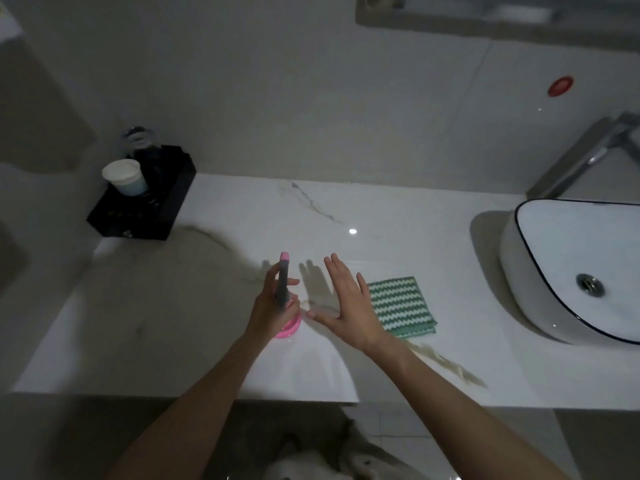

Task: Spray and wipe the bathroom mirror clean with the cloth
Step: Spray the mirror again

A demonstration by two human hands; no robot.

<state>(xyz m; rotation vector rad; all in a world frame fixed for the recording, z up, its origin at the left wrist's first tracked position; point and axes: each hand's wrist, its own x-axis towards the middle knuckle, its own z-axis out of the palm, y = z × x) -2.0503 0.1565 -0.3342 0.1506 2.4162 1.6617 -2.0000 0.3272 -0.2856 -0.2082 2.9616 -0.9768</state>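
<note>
The person stands at a white marble desk [398, 216] with both arms stretched over it. The left hand [273, 303] is wrapped around the neck of a pink spray bottle with a grey trigger head [284, 289], which stands on or hovers just above the desk; its pink base shows below the fist, and whether it has left the surface cannot be told from this angle. The right hand [349, 303] is spread flat with straight fingers, holding nothing, poised just above the desk between the bottle and a folded green-and-white zigzag knitted cloth [401, 308]. The cloth lies flat on the desk, just right of that hand, partly covered by the hand's edge in this view.

Far right sits a white vessel basin with a dark rim [540, 237], and a chrome tap [585, 157] behind it. At the far left corner a black tray [173, 199] carries a white paper cup [125, 176] and a clear glass [140, 140]. Only the lower edge of the bathroom mirror [485, 19] shows at the top, blurred.

The task looks to be at its very start: the bottle is in hand, the cloth is not yet picked up, and no spraying or wiping of the mirror shows. All of the spraying and wiping remains.
</note>
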